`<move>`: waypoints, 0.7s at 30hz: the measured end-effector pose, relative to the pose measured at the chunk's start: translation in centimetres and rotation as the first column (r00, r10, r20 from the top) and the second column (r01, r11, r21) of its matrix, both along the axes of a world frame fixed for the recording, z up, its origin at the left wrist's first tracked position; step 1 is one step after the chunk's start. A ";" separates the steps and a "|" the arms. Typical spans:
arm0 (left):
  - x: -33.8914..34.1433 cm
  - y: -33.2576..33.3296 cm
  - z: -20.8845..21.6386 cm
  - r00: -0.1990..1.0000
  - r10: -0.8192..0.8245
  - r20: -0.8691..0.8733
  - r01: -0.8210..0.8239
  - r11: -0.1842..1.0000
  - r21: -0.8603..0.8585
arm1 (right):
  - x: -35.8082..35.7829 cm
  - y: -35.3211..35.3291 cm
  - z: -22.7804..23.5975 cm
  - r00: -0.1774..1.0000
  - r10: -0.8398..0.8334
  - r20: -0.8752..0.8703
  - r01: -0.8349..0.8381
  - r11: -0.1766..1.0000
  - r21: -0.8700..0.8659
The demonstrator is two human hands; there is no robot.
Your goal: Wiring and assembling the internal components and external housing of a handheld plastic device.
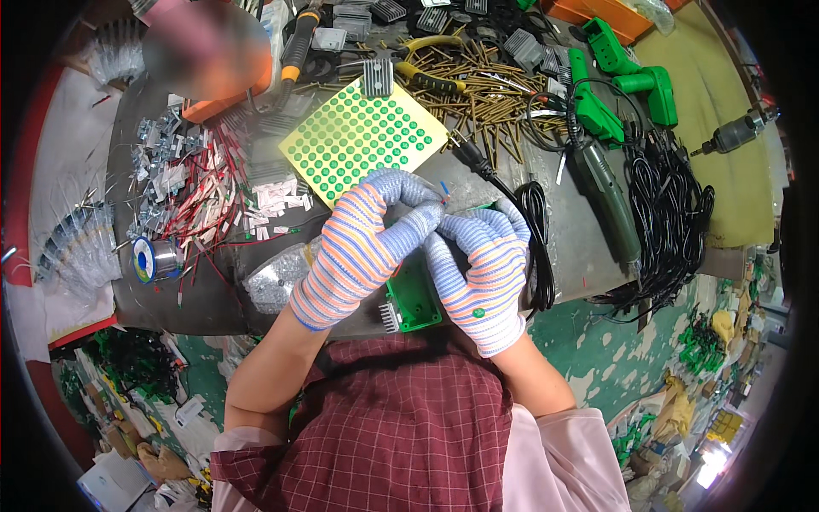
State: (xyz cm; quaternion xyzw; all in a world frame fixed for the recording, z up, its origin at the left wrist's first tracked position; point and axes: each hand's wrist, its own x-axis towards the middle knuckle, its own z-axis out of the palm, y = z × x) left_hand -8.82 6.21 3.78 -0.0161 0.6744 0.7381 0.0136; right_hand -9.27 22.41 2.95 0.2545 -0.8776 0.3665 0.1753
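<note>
Both my hands wear striped knit gloves and meet fingertip to fingertip over the bench. My left hand [363, 235] is closed in a pinch, and a thin wire [445, 189] with a blue end pokes up at its fingertips. My right hand [485, 269], a green sticker on its glove, has its fingers bent in against the left; what they pinch is hidden. Below and between the hands lies an open green plastic housing [416, 300], a finned metal heat sink [390, 317] at its left side. More green shows behind the right fingers. The housing's middle is covered by my hands.
Ahead lies a yellow sheet of green stickers [358, 141] with a heat sink [378, 78] on it. Around are red-wired parts [217, 183], a solder spool [156, 259], brass rods [486, 107], pliers [431, 77], a green electric screwdriver [607, 200] and black cords [661, 222].
</note>
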 end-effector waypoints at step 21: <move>0.4 0.0 0.7 0.985 -0.143 0.099 0.157 0.976 -0.151 | -3.6 7.2 6.1 0.787 0.104 0.609 0.303 0.795 -0.526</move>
